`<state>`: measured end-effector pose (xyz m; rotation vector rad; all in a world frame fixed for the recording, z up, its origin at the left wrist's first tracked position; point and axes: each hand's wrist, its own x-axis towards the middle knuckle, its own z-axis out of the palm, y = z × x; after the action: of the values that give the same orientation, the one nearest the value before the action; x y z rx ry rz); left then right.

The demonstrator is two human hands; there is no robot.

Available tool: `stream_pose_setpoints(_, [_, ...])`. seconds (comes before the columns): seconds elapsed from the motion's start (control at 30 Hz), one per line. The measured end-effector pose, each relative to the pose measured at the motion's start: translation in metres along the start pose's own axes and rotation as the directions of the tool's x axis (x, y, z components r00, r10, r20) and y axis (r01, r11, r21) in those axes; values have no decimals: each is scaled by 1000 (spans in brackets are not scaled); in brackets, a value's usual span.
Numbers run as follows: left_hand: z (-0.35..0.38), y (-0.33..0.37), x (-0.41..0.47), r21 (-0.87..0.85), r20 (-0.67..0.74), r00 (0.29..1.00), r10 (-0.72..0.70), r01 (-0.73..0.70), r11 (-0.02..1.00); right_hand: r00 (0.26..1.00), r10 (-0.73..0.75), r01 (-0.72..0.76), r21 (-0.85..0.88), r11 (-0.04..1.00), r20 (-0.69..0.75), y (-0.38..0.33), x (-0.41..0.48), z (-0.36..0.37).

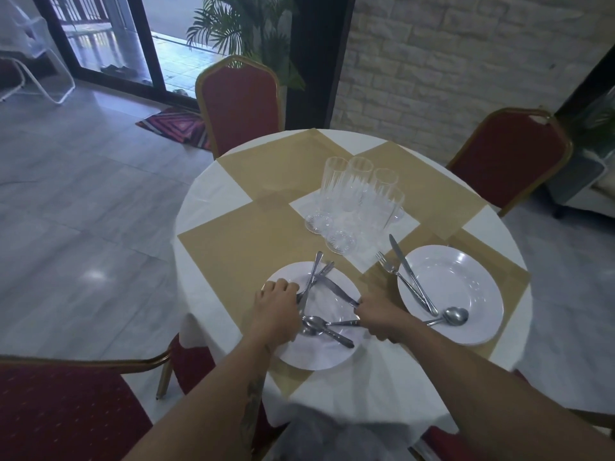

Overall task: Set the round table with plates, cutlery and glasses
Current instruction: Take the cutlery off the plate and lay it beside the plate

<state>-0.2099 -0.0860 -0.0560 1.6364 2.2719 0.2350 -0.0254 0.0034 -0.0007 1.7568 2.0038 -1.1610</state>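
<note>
Left fingers (289, 289): closed on cutlery handles over the near plate (319, 356).
Right fingers (364, 304): closed on a knife (336, 289) over that plate.
Spoons (314, 326): on the near plate.
Second plate (466, 287): right of it, holding fork, knife, spoon.
Glasses (357, 202): beyond it, mid-worktop (213, 197).

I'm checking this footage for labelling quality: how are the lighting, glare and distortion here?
Head view: dim and bluish indoors, with bright daylight at the doorway; small glints on the right plate; the clustered glasses blend together; wide-angle bending at the edges; arms near the bottom look soft.
</note>
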Motion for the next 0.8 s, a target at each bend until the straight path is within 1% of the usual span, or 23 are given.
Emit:
stream_pose_setpoints(0.07, [-1,5,7,-8,-7,1000,-4,4,1000,995,100,-98,150,984,-5,8,0,1])
stream_pose_setpoints(0.1, [-1,7,12,3,-12,1000,-3,3,1000,989,145,-134,257,957,-24,15,2,0])
stream_pose_setpoints(0.13, [-2,8,16,19,-15,1000,-1,1,1000,984,179,-167,335,927,-6,19,1,-2])
stream_pose_setpoints(0.23, [1,15,27,61,9,1000,-17,16,998,986,164,-165,469,868,42,26,-7,-8])
stream_pose_setpoints(0.27, [2,18,30,57,23,999,-38,37,998,985,159,-170,515,840,66,31,-6,-9])
stream_pose_setpoints(0.4, [9,28,40,39,69,988,-136,133,990,986,140,-164,623,764,88,41,-10,-13])
stream_pose_setpoints(0.47, [8,31,42,21,68,983,-172,171,985,987,139,-155,648,746,77,45,-10,-13])
stream_pose_setpoints(0.57, [3,35,43,-57,66,975,-213,217,975,990,138,-119,627,770,19,49,-8,-14])
stream_pose_setpoints(0.63, [1,37,44,-100,63,974,-218,224,970,993,114,-78,615,785,-19,52,-7,-14])
stream_pose_setpoints(0.73, [-1,37,45,-190,18,969,-247,246,950,997,68,-29,625,780,-39,53,-9,-14])
stream_pose_setpoints(0.8, [-4,37,46,-265,8,964,-266,259,929,996,54,-2,571,821,-74,55,-8,-16])
